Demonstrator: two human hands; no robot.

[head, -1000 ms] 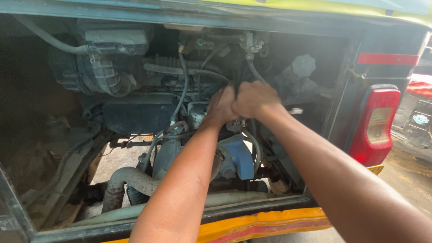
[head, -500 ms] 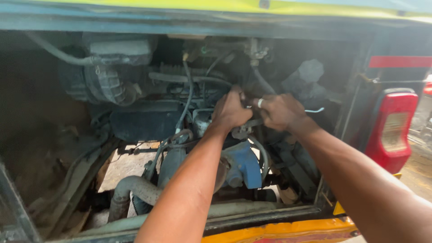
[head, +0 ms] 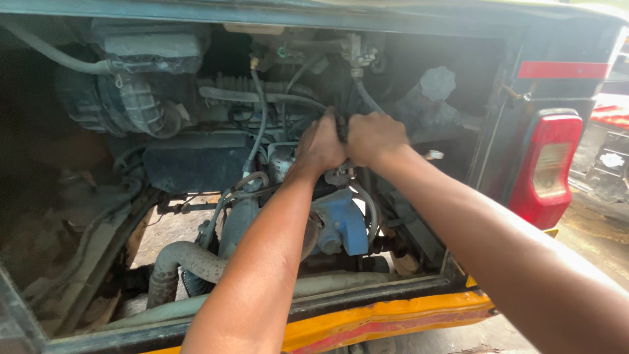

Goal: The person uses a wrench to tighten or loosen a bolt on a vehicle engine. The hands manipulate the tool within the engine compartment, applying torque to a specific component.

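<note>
Both my arms reach into the open rear engine bay of a small yellow and black vehicle. My left hand (head: pixel 320 145) and my right hand (head: pixel 375 136) sit side by side, fingers curled around a dark hose or fitting (head: pixel 341 126) in the middle of the bay. What exactly they grip is hidden by the fingers. Just below them is a blue engine part (head: pixel 344 226) and a grey hose (head: pixel 257 124) running up to the left.
A ribbed black air duct (head: pixel 124 108) fills the upper left. A thick grey pipe (head: pixel 183 259) curves along the bottom left. The red tail lamp (head: pixel 547 167) stands at right, and the yellow bumper edge (head: pixel 386 318) runs below my arms.
My hands have stayed together on the same part; the right hand has closed in tighter against the left, and the view has shifted slightly.
</note>
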